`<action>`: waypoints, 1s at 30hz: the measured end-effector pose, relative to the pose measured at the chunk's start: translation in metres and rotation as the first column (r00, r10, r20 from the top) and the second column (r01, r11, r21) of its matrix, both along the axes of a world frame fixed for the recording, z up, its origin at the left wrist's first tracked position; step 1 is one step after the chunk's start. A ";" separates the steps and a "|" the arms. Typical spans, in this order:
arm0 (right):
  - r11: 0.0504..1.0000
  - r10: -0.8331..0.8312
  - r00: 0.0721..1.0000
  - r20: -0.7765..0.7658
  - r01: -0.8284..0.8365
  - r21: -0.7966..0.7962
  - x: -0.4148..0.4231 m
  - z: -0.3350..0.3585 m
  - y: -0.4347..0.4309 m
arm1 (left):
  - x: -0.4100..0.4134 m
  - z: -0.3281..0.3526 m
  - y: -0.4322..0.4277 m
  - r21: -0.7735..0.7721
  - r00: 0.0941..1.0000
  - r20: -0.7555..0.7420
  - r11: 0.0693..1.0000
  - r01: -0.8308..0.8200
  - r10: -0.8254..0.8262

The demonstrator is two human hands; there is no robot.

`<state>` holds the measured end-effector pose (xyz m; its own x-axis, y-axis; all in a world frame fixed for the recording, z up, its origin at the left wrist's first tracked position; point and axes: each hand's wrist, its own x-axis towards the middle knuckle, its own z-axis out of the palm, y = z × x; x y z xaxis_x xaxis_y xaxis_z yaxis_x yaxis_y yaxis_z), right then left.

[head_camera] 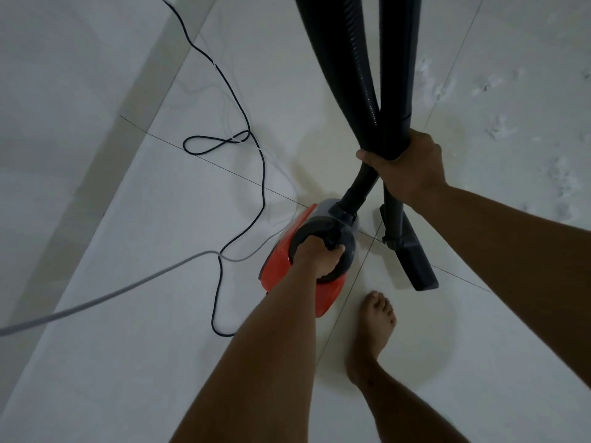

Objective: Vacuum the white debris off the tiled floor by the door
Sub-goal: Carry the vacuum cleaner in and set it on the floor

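A small red and grey vacuum cleaner (pixel 323 294) is below me over the tiled floor (pixel 179 238). My left hand (pixel 318 259) grips its round dark handle. My right hand (pixel 406 164) holds the black ribbed hose (pixel 348 62) and the rigid black tube (pixel 398 59) together where they cross. The tube ends in a flat black floor nozzle (pixel 415 257) beside the vacuum. White debris (pixel 499 123) lies scattered over the tiles at the right.
A black power cord (pixel 256 190) loops across the floor on the left, crossed by a grey cable (pixel 105 294). A pale wall with a skirting strip (pixel 128 100) runs along the left. My bare foot (pixel 372 334) stands just below the nozzle.
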<state>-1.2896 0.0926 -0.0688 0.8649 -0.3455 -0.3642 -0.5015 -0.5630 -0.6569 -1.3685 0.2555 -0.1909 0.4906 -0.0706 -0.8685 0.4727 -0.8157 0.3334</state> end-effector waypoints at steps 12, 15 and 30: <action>0.994 -0.063 0.997 0.034 0.059 0.097 0.011 -0.025 0.012 | 0.009 -0.002 0.009 0.004 0.993 -0.066 0.995 -0.101 0.101; 0.990 -0.075 0.996 0.044 0.069 0.123 0.010 -0.027 0.005 | 0.009 -0.002 0.008 0.014 0.994 -0.060 0.996 -0.093 0.094; 0.958 -0.213 0.976 0.045 0.199 0.208 -0.021 -0.011 -0.021 | -0.022 0.023 0.068 0.283 0.902 0.075 0.877 0.388 -0.424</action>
<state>-1.3106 0.0713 -0.0794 0.8073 -0.4444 -0.3884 -0.5440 -0.3050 -0.7817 -1.3906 0.3234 -0.1678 0.5769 -0.0739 -0.8135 0.0478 -0.9911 0.1239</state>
